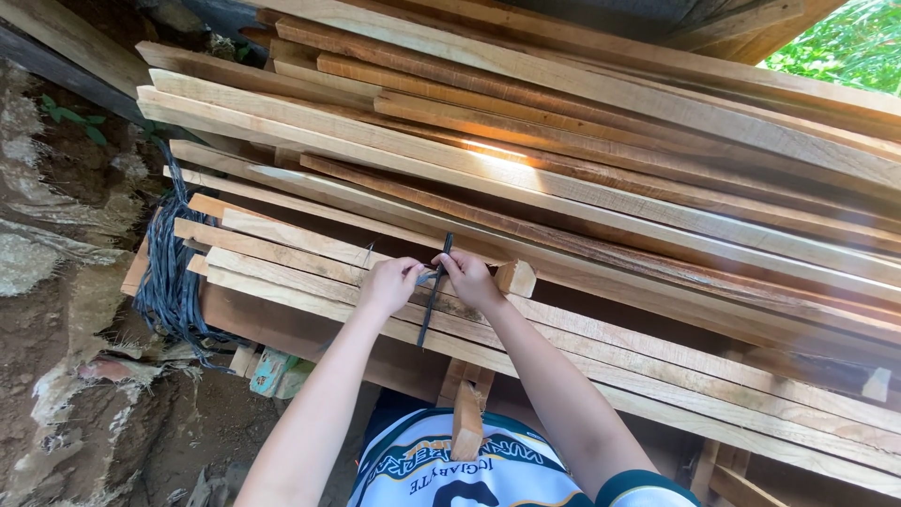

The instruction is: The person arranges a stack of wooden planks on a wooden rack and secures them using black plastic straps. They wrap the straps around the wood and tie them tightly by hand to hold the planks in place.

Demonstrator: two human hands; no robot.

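Observation:
A big stack of long sawn wooden planks [563, 178] lies slantwise across the view. My left hand [389, 284] and my right hand [469, 279] meet over the lower planks near the stack's front edge. Both pinch a thin black strap [432, 296] that runs across the planks and hangs down over the edge. A short wooden block [515, 278] rests on a plank just right of my right hand.
A bundle of dark blue-black cord [171, 272] hangs at the stack's left end. Bare earth and rock [56, 235] rise at the left. A short upright wooden piece [467, 418] stands under the stack by my shirt. Green leaves [854, 42] show at the top right.

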